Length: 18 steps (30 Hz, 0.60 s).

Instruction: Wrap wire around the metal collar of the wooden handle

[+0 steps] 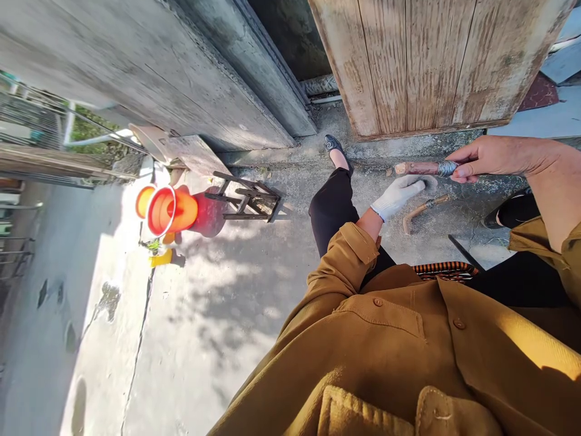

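Observation:
My right hand (492, 160), bare, grips one end of a short wooden stick (420, 169). Silvery wire (446, 168) is wound around the stick beside my fingertips. Just below the stick's other end is my left hand (397, 197) in a white glove, its fingers drawn together. A blurred grey patch lies at the gloved fingertips, and what they pinch, if anything, cannot be made out. On the concrete below lies a bent wooden stick (414, 217), also with wire wound around it.
A dark bar (465, 252) and an orange-and-black woven edge (442, 269) show between my legs. Ahead stands a weathered wooden panel (417, 66) on a concrete step. To the left are a small wooden stool (247, 197), an orange bucket (181, 209) and a yellow object (161, 258).

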Each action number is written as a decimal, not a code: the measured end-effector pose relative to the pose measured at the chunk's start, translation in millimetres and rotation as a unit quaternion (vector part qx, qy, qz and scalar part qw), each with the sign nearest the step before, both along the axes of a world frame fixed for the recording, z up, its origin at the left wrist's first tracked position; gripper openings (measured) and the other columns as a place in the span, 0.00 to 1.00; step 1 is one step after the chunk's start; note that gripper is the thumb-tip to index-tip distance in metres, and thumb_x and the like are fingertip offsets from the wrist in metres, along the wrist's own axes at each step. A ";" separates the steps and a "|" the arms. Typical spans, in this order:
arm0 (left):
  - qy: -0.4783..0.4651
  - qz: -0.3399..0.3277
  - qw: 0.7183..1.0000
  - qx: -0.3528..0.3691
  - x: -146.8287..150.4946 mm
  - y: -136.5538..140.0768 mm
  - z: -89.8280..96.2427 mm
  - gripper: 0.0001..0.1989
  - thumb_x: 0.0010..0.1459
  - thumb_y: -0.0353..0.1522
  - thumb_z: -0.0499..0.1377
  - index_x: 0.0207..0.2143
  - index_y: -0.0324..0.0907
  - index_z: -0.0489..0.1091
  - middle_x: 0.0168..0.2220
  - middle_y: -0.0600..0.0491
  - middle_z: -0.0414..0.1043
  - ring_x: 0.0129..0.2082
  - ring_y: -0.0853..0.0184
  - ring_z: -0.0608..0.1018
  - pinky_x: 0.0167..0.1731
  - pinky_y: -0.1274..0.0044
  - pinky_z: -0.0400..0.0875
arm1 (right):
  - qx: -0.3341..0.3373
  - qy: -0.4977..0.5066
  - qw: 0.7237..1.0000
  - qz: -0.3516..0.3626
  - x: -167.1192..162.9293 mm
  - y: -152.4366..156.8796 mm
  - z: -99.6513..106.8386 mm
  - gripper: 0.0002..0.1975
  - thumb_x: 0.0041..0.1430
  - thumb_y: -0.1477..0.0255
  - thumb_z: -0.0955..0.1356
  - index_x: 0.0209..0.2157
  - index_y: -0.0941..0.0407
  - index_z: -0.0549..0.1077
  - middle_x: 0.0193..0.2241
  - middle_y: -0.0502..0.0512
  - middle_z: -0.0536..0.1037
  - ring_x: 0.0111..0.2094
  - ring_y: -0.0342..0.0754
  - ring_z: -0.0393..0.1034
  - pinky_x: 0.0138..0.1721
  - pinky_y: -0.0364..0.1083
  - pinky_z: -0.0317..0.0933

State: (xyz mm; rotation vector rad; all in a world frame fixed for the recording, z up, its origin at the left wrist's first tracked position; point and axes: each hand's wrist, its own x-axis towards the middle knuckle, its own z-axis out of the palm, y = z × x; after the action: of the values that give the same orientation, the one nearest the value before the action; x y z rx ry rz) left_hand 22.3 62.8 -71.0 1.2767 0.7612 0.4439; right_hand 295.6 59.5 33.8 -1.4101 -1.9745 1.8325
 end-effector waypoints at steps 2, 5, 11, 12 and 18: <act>-0.041 -0.042 0.998 -0.016 0.4 -1.3 -2.1 0.17 0.68 0.44 0.70 0.45 0.38 0.81 0.50 0.42 0.85 0.52 0.60 0.83 0.62 0.66 0.75 | 0.027 -0.001 0.998 -0.055 -0.3 -2.2 3.7 0.28 0.64 0.40 0.75 0.40 0.52 0.80 0.32 0.54 0.78 0.36 0.50 0.65 0.43 0.53 0.60; -0.012 -0.067 0.998 -0.018 1.6 -3.6 -3.2 0.16 0.71 0.43 0.67 0.43 0.38 0.80 0.44 0.46 0.83 0.42 0.66 0.80 0.52 0.71 0.75 | 0.069 -0.030 0.983 -0.165 0.2 -1.1 6.2 0.27 0.70 0.40 0.70 0.38 0.51 0.76 0.35 0.58 0.79 0.36 0.52 0.65 0.45 0.54 0.61; 0.040 -0.077 0.996 0.026 -3.8 -7.3 12.6 0.15 0.78 0.40 0.58 0.44 0.38 0.78 0.38 0.49 0.79 0.32 0.71 0.67 0.38 0.74 0.66 | 0.106 -0.352 0.919 -0.140 6.9 15.1 -9.6 0.21 0.76 0.51 0.68 0.42 0.55 0.79 0.40 0.65 0.83 0.41 0.55 0.71 0.44 0.54 0.58; 0.049 -0.079 0.995 0.036 -5.2 -7.2 15.9 0.14 0.78 0.39 0.58 0.44 0.38 0.78 0.38 0.49 0.79 0.33 0.70 0.67 0.39 0.74 0.66 | 0.112 -0.384 0.909 -0.115 5.5 15.9 -14.6 0.20 0.75 0.53 0.68 0.43 0.55 0.79 0.42 0.67 0.84 0.43 0.57 0.72 0.43 0.54 0.57; 0.126 -0.059 0.982 0.127 -12.9 -0.8 28.8 0.10 0.74 0.33 0.60 0.43 0.37 0.79 0.45 0.49 0.83 0.44 0.66 0.75 0.53 0.75 0.70 | -0.028 -0.326 0.941 0.085 -18.9 -0.9 -35.1 0.13 0.65 0.61 0.77 0.31 0.53 0.78 0.29 0.58 0.79 0.34 0.54 0.70 0.41 0.53 0.56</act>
State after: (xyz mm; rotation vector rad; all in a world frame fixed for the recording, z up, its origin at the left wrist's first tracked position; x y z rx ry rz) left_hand 9.3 62.0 -42.1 1.6302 0.8549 0.2911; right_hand 276.7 58.6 -1.2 -2.1393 -2.4029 1.6214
